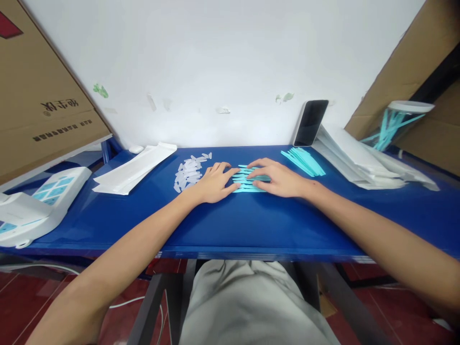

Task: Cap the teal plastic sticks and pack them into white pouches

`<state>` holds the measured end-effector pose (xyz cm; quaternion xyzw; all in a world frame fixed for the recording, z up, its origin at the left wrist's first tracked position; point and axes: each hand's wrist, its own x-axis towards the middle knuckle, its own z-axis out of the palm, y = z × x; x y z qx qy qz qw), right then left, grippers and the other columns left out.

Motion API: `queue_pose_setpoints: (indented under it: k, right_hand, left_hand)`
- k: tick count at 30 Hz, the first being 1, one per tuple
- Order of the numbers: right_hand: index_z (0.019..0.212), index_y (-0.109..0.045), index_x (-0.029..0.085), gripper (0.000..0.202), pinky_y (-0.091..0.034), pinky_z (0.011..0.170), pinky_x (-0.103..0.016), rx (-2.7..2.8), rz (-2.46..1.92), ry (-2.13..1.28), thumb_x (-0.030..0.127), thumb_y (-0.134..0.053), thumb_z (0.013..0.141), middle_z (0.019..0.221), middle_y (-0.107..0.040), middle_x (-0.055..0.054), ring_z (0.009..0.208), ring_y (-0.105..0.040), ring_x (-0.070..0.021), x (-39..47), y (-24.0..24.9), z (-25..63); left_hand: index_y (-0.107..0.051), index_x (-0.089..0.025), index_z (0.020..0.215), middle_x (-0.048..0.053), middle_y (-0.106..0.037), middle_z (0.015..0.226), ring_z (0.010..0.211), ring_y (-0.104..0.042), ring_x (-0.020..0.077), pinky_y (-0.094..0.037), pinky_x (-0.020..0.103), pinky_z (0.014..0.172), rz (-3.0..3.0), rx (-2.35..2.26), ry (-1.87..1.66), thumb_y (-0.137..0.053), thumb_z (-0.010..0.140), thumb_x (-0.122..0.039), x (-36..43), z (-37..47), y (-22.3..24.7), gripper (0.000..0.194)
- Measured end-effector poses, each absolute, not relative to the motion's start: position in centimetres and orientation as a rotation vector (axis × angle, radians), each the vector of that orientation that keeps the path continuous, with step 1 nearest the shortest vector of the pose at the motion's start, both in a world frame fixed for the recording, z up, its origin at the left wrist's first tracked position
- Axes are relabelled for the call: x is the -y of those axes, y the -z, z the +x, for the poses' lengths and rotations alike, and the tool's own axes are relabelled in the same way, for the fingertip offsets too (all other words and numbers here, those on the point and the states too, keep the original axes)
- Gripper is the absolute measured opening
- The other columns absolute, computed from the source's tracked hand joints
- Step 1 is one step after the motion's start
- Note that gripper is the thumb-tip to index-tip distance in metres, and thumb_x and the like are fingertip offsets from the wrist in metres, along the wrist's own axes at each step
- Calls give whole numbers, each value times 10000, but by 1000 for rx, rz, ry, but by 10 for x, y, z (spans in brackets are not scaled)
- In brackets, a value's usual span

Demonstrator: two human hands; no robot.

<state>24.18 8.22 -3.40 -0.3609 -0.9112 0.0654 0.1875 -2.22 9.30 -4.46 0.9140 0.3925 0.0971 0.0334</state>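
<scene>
Several thin turquoise sticks (pixel 247 189) lie side by side on the blue table, in front of me. My left hand (pixel 214 184) rests at their left ends, fingers apart, its thumb and fingertips touching them. From the other side, my right hand (pixel 276 178) reaches over their right part with fingers spread, and it hides some of the right ends. Just left of my left hand is a loose pile of small translucent white caps or sleeves (pixel 189 173). Beyond my right hand lies a second bunch of turquoise sticks (pixel 304 161).
A phone (pixel 312 123) leans against the wall. White plastic bags (pixel 366 163) and a clear jar of turquoise sticks (pixel 391 125) are at the right. At left are a folded white sheet (pixel 134 168), a white device with blue keys (pixel 50 201) and a cardboard box (pixel 46 96).
</scene>
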Motion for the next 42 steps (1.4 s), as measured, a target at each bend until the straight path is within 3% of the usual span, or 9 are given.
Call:
queue_pose_setpoints:
  k: [2,11,19,42]
  right_hand:
    - [1139,-821,249,340,-469,1114,-579,2578,-999,-187,373,-559,960,1411,-660,-133,1310,-601,-365,-81,33,242]
    - [1229,-786,207,374,-478,1107,-570,2599,-984,-200,337,-597,934,1490,-604,-160,1346,-584,-375,-81,36,241]
    - [1084,-800,197,285,-530,989,-470,2565,-913,-138,245,-574,916,1131,-776,-115,1142,-658,-317,-79,33,238]
    - [1123,-802,194,315,-518,1049,-463,2597,-913,-202,221,-585,896,1212,-782,-111,1190,-668,-304,-76,34,234]
  left_hand:
    - [-466,-197,1562,201,-462,1509,1389,-423,396,-374,607,1137,2810,-1214,-287,-361,1052,-580,-92,-22,44,646]
    - [-458,-190,1570,203,-446,1524,1409,-404,395,-359,595,1150,2800,-1213,-281,-337,1058,-586,-92,-22,44,659]
    - [-455,-200,1574,198,-454,1522,1418,-400,393,-357,588,1156,2786,-1230,-273,-337,1058,-580,-91,-21,43,651]
    - [-447,-210,1579,197,-437,1526,1414,-397,385,-347,590,1164,2782,-1224,-246,-299,1059,-601,-92,-22,44,667]
